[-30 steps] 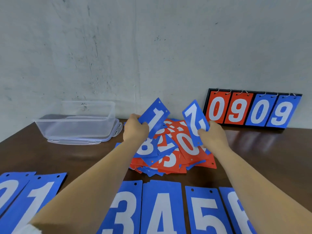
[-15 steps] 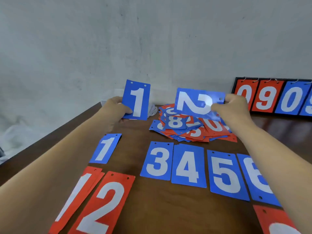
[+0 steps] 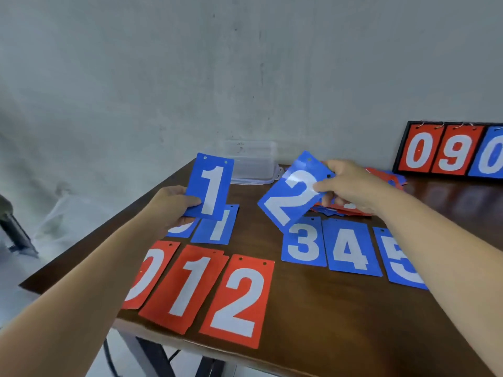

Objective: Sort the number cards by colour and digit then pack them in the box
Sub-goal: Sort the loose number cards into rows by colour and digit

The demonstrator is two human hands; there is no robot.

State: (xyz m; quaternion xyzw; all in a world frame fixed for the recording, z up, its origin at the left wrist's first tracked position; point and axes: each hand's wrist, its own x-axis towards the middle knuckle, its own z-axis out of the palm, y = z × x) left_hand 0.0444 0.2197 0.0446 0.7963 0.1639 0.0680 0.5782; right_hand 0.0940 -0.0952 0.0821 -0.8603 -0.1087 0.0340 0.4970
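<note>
Pinching blue 1 (image 3: 213, 186), left grip (image 3: 170, 206) | right grip (image 3: 351, 186) pinching blue 2 (image 3: 291, 194) | brown table (image 3: 313, 308), grey wall (image 3: 245, 63)

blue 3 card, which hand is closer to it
Right. The right hand, holding the blue 2 card, is just behind the blue 3 card; the left hand is well off to its left.

One wide-angle camera, worn on the person's head, gives the only view. It faces forward and down over the desk (image 3: 313, 317) toward the grey wall (image 3: 245, 77) and is near enough that both forearms enter from the bottom corners. The left hand (image 3: 171, 205), holding the blue 1 card (image 3: 212, 186), and the right hand (image 3: 351, 186), holding the blue 2 card (image 3: 291, 194), sit mid-frame. The view tilts — the desk's left corner shows, and the scoreboard (image 3: 449, 153) is cut by the right edge.
</note>
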